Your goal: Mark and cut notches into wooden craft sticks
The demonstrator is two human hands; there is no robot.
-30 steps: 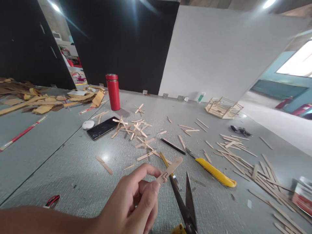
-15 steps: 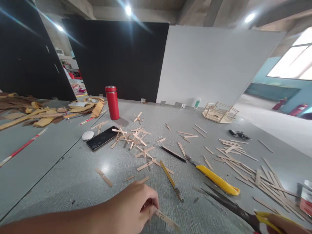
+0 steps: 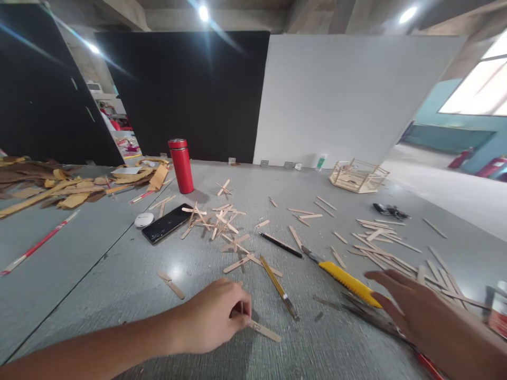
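Near the front middle, my left hand [image 3: 216, 319] pinches one end of a wooden craft stick [image 3: 266, 331] that bears a dark pencil mark. My right hand [image 3: 422, 306] is open, fingers apart, above the handle end of a yellow utility knife [image 3: 344, 279]. Whether it touches the knife I cannot tell. Scissors [image 3: 372, 319] lie partly under that hand, with dark blades and some red at the handle. Between the hands is a slim yellow craft knife [image 3: 279, 287]. A black pen [image 3: 280, 245] lies beyond it.
Small joined stick crosses [image 3: 224, 221] sit in the middle by a black phone [image 3: 168, 222], a white round case [image 3: 143, 220] and a red flask [image 3: 181, 166]. Loose sticks [image 3: 390, 256] are heaped at right. A hexagonal stick frame [image 3: 358, 177] stands behind, near dark keys [image 3: 391, 211].
My right hand has let go of the scissors and moved up and left over the utility knife. The left hand keeps the craft stick, now lower and flatter to the table.
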